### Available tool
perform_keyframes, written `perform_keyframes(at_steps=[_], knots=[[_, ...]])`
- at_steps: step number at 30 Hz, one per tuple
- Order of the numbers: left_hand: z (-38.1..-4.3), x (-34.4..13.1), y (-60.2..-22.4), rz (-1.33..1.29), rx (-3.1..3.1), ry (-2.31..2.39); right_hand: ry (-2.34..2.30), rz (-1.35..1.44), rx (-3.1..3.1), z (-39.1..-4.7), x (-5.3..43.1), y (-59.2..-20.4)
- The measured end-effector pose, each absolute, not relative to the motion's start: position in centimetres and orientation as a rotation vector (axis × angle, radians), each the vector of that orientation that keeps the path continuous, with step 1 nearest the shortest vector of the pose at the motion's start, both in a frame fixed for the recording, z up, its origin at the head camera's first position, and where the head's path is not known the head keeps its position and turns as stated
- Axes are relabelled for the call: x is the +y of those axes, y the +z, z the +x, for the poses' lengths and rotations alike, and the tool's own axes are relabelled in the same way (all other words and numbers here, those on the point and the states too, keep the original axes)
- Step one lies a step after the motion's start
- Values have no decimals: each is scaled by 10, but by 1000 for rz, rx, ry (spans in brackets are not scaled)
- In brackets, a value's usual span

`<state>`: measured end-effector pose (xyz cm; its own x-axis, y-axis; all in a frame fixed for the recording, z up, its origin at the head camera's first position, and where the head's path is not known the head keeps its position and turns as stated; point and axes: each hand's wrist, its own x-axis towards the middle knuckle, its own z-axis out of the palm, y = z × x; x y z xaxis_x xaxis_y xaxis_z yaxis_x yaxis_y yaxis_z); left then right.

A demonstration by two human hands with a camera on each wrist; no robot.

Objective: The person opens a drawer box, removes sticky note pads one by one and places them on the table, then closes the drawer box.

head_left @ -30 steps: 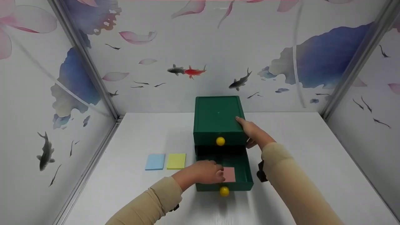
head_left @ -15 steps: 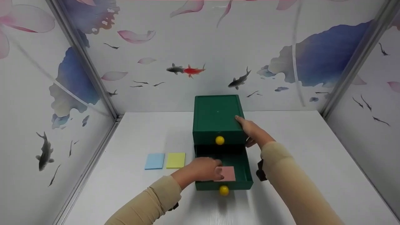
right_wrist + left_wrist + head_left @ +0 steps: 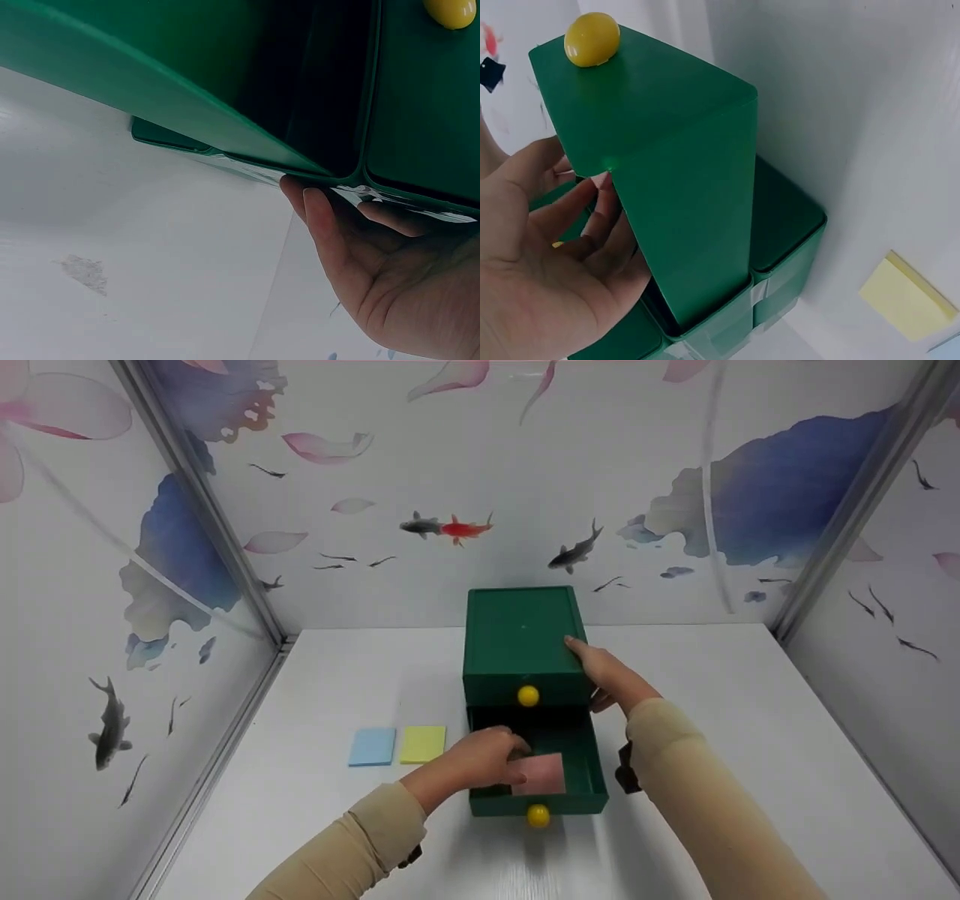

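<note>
A green two-drawer cabinet [image 3: 521, 630] stands against the back wall, its lower drawer [image 3: 585, 769] pulled out by a yellow knob [image 3: 538, 815]. Inside that drawer is a pad of pink sticky notes [image 3: 541, 775], slightly tilted. My left hand [image 3: 480, 757] reaches in over the drawer's left side and pinches the pad's left edge, thumb in front. In the left wrist view the drawer wall [image 3: 690, 217] hides most of the pad. My right hand [image 3: 611, 675] holds the cabinet's right side, one finger over the top; the right wrist view shows its thumb [image 3: 321, 214] by the edge.
Two more sticky-note pads, light blue [image 3: 372, 747] and yellow [image 3: 423, 745], lie side by side on the white table [image 3: 315, 825], left of the drawer. The upper drawer [image 3: 495, 690] is closed. White panels printed with fish and petals surround the table.
My left hand has shifted slightly left and back, uncovering more of the pink pad, whose far edge now appears raised. My right hand stays on the cabinet.
</note>
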<state>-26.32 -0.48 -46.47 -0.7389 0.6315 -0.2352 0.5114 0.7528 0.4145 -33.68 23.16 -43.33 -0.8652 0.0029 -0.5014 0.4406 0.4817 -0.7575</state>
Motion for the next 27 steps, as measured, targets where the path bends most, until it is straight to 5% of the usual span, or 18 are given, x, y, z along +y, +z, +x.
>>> perform_keyframes(at_steps=[10,27], knots=[[-261,-10,-470,986,2514,436,-1362,355,2311,-337,233,-435],[-256,-43,-462,767,2689,844,-1381,365,2306,-337,232,-436]])
